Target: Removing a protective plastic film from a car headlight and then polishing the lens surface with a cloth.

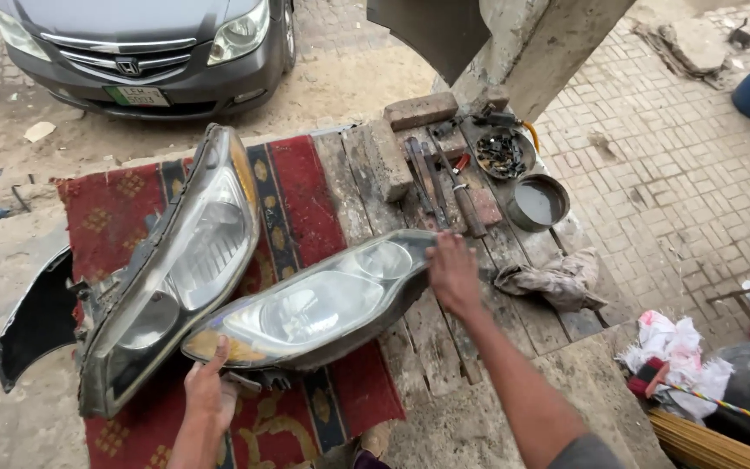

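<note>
Two car headlight units lie on a red patterned rug over a wooden table. The nearer headlight has a clear lens with an amber corner. My left hand grips its near left end from below. My right hand rests flat on its far right end. The second headlight lies tilted beside it on the left, with nothing touching it.
Bricks, hand tools, two round metal dishes and a dirty rag sit on the table's far right. A grey car is parked ahead. A black bumper piece lies at left; cloth and sticks lie at lower right.
</note>
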